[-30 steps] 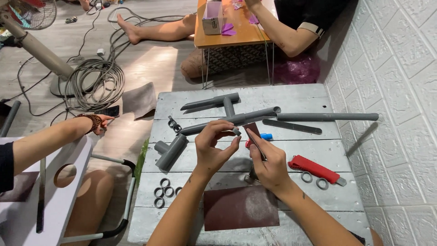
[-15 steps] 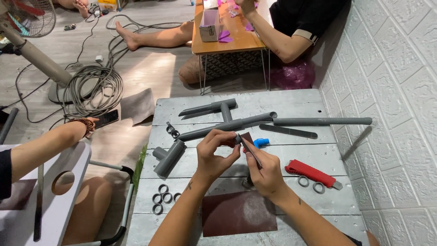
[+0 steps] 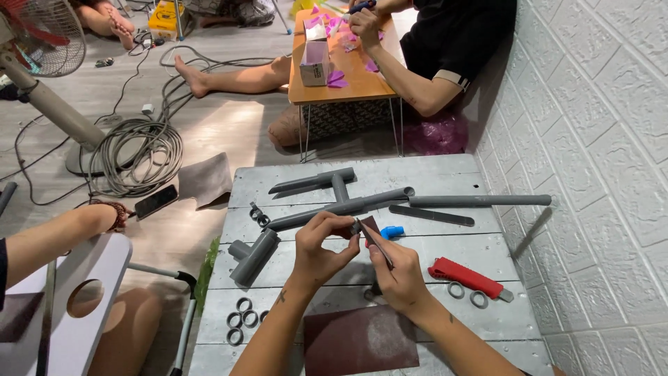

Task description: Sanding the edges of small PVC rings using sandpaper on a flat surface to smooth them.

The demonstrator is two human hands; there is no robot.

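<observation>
Above the grey table [image 3: 431,182], left hand [image 3: 316,244] fingers pinch a small dark piece [image 3: 367,224]; right hand [image 3: 396,275] grips a thin tool [image 3: 376,245].

The small piece pinched in the left hand [image 3: 321,244] at the centre of the frame is mostly covered by the fingers, so its shape cannot be told. The thin tool [image 3: 374,244] in the right hand [image 3: 398,275] is hidden lower down by the palm. Both forearms run off the bottom edge. The dark sheet [image 3: 362,342] at bottom centre is partly under the arms. The fan [image 3: 42,38] at upper left and the seated person [image 3: 445,42] at top are cut by the edges.
</observation>
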